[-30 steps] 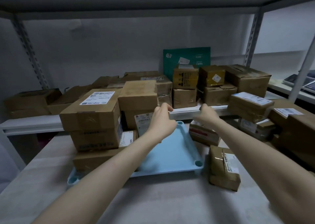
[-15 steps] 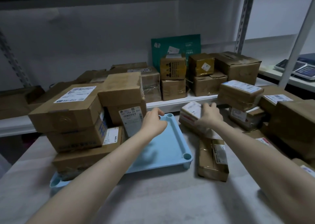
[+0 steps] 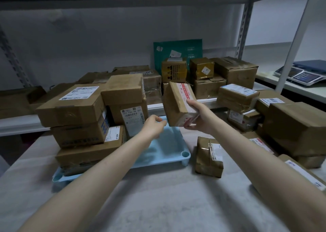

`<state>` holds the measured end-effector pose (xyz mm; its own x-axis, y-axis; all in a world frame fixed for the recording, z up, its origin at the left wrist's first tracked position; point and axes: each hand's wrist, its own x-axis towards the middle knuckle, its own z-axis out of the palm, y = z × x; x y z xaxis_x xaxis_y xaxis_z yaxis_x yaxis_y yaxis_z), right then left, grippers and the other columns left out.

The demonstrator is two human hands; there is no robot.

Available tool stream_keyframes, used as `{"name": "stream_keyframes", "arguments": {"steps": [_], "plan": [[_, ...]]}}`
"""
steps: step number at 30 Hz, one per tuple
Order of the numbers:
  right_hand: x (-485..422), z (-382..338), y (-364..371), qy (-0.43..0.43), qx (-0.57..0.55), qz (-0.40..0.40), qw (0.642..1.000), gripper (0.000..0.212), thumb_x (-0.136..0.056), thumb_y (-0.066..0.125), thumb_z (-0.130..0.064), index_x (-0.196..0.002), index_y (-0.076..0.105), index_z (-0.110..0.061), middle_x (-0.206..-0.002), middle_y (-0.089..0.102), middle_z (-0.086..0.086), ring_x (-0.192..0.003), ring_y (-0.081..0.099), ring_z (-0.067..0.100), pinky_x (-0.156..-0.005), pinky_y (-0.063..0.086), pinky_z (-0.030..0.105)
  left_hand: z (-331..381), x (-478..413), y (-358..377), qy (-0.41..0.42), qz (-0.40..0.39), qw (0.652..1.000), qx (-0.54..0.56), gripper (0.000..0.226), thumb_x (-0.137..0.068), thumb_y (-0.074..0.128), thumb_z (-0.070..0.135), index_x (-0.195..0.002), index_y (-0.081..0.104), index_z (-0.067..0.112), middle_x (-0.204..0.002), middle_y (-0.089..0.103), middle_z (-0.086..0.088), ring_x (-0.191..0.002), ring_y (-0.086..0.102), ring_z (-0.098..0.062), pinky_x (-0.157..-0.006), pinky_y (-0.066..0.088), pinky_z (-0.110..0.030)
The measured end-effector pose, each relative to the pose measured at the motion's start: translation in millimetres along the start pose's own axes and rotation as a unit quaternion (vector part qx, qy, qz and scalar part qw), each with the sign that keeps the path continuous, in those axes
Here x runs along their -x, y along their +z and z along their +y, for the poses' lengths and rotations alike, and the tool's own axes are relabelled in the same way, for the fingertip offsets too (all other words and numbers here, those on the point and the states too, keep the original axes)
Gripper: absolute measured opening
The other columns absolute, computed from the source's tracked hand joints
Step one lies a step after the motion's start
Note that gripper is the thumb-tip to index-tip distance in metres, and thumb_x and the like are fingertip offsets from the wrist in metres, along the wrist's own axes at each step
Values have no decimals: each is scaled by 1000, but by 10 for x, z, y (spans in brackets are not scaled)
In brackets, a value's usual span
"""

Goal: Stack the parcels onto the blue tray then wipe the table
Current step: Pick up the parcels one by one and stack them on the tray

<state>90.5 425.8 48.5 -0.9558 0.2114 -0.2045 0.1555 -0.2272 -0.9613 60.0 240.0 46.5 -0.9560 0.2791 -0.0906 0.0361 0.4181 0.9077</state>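
A light blue tray lies on the table, its left half loaded with several stacked cardboard parcels. My right hand grips a small brown parcel with red-and-white tape, tilted in the air over the tray's far right corner. My left hand hovers just left of that parcel above the tray's bare part, fingers loosely curled and holding nothing.
A small taped parcel lies on the table right of the tray. More boxes pile up at the right and on the low shelf behind. A weighing scale sits far right. Metal shelf posts rise behind.
My right hand has picked the red-taped parcel off the table and lifted it left over the tray. My left hand has let go of the tray's far rim and hovers.
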Motion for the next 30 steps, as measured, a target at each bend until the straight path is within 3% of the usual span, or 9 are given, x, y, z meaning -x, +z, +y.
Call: {"name": "stream_keyframes", "arguments": {"steps": [5,11,14,16,19,21,24,26,30], "plan": [[133,123,-6,56,-53,-90,993,61,-83,57,-55,-127,57,-12,-119,63,21,-108,61,37,-84,54,45,65,96,-96,-33,-20,995,87,37,-100,40,43,-117,52,12,-116,60,-7,-99,62,-20,-92,50,-40],[259,192,89,86,-115,-176,974,78,-77,52,-53,-136,50,-2,-128,53,26,-121,49,39,-92,47,48,110,211,-199,-24,-60,975,211,48,-97,43,50,-125,54,13,-120,63,-8,-107,60,-21,-85,45,-37],[285,225,123,76,-133,-190,970,75,-77,49,-48,-135,50,0,-128,52,28,-117,50,40,-98,43,52,120,260,-220,-3,-67,968,240,46,-97,46,47,-126,53,12,-119,63,-6,-100,62,-20,-83,48,-37],[307,220,133,67,-135,-185,971,66,-76,50,-44,-125,57,0,-120,58,26,-108,56,40,-97,44,52,125,293,-249,11,-70,968,241,37,-98,47,42,-123,55,16,-113,64,-3,-98,62,-22,-90,49,-44],[334,234,129,54,-103,-204,972,66,-66,61,-41,-121,56,-5,-113,61,21,-102,59,36,-89,50,45,132,337,-298,23,-57,974,217,22,-101,45,34,-109,60,20,-108,64,-3,-96,62,-21,-96,50,-50],[331,242,134,28,-69,-224,972,74,-54,78,-38,-119,57,-10,-109,63,16,-98,61,30,-81,53,40,123,324,-327,35,-35,978,204,25,-99,48,37,-111,60,19,-113,63,-3,-97,62,-18,-94,51,-48],[293,272,166,-19,-7,-200,980,71,-47,83,-29,-113,61,-13,-106,67,10,-97,64,24,-82,56,40,139,342,-343,30,-42,982,181,79,-72,64,68,-134,47,23,-130,56,2,-116,55,-20,-101,45,-48],[302,273,229,-58,41,-171,983,76,-53,81,-27,-124,55,-13,-116,66,10,-104,63,24,-92,52,43,141,377,-324,44,-54,989,132,102,-54,76,68,-139,40,25,-131,55,4,-119,54,-21,-101,44,-51],[343,250,332,-114,195,-97,969,83,-70,84,-12,-137,33,-13,-121,58,3,-111,59,17,-93,51,35,74,328,-277,49,-22,989,140,74,-57,90,37,-122,58,22,-112,70,2,-107,65,-19,-92,53,-44]]}}
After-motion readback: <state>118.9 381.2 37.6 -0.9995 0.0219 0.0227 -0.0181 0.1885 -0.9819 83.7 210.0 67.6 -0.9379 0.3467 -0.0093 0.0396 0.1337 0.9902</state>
